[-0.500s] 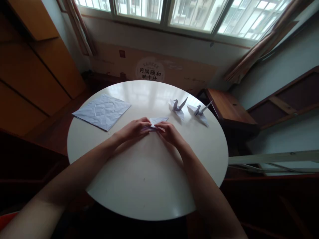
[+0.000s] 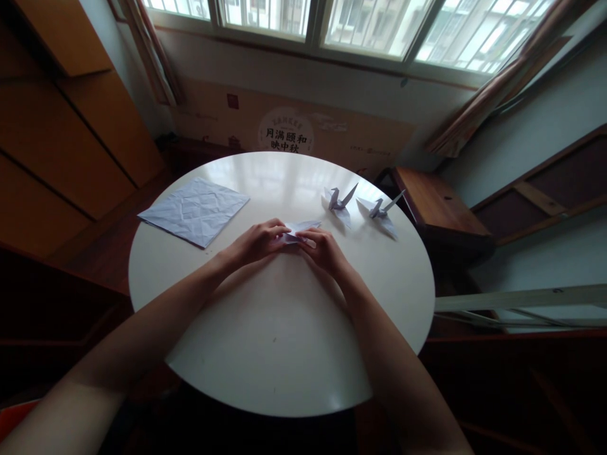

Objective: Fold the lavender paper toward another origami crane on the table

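A small folded sheet of white paper (image 2: 303, 225) lies at the middle of the round table, between my two hands. My left hand (image 2: 266, 239) grips its left side, fingers closed on the edge. On the near right part, my right hand (image 2: 321, 245) pinches the paper between thumb and fingers. The near edge looks slightly lifted, and the fingers cover much of the fold. Right of the hands stand two finished paper cranes, one nearer (image 2: 339, 203) and another farther right (image 2: 380, 213).
Creased white paper sheets (image 2: 194, 212) lie flat at the table's left. The round white table (image 2: 275, 360) has a curved edge close to my body. A wooden desk (image 2: 434, 205) stands beyond its right side, and an orange cabinet (image 2: 71, 139) is at the left.
My fingers have shifted slightly on the folded paper, and its near flap now shows a different, more raised shape. The cranes and the flat sheets have stayed in place.
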### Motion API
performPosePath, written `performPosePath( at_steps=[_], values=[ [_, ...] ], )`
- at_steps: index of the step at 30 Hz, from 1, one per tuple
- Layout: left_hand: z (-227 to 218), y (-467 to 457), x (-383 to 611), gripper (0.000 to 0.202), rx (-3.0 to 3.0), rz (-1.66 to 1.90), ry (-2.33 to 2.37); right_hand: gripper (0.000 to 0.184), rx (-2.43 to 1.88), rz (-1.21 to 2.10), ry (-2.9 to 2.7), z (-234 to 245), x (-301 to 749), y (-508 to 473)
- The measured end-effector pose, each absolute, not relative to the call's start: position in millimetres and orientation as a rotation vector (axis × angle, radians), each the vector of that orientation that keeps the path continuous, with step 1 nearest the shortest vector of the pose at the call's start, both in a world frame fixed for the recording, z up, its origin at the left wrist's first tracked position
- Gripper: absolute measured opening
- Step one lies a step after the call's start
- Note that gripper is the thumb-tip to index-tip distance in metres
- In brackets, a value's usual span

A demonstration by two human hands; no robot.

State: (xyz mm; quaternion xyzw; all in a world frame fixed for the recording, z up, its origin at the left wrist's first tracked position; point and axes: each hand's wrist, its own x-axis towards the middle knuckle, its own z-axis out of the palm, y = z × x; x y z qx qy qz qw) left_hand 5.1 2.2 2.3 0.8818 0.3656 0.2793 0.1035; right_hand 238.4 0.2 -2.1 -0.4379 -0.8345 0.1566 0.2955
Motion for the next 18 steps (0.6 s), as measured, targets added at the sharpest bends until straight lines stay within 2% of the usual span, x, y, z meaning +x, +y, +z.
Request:
performPosePath(
  at_steps=[9,15,18],
  values=[
    [-4.9,4.6,4.3,0.037,2.624,0.828,1.041,0.024,-1.124,0.420,-2.228,-9.8,238.4,4.8],
    [-10.0,6.2,5.0,0.043,2.564,0.907,0.941,0.038,-1.078,0.474,-2.193,-11.8,236.5,5.0],
    [-18.0,8.7,5.4,0.044,2.555,0.989,0.898,0.036,-1.014,0.535,-2.161,-15.2,235.4,6.4]
  ],
)
